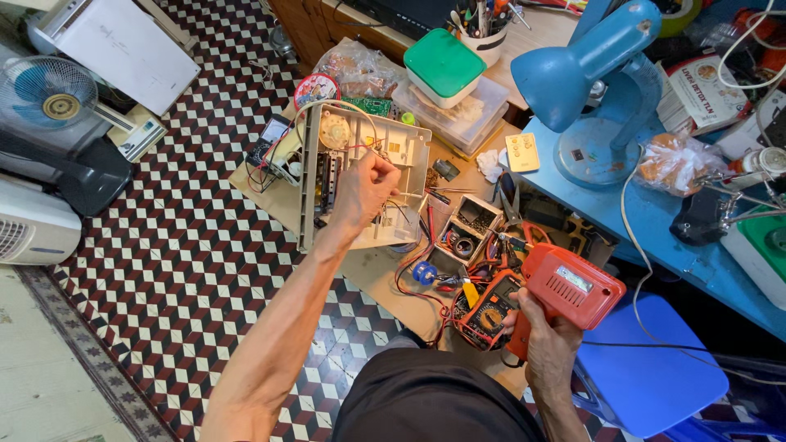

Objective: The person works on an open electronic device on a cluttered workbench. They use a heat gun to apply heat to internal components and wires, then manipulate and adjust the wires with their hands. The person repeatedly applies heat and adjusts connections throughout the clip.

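The opened beige appliance casing lies on the cardboard sheet, long axis running away from the person. The left hand rests clenched on its inside. The right hand, farther to the right, grips the orange drill.

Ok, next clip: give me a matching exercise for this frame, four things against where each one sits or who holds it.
Things:
1. orange power drill
2. opened cream appliance casing
3. blue desk lamp
4. green-lidded box

Places:
A. on a clear plastic container near the pen cup
B. gripped in the right hand
C. standing on the blue table
D. under the left hand, on the low work board

Pairs: 1-B, 2-D, 3-C, 4-A
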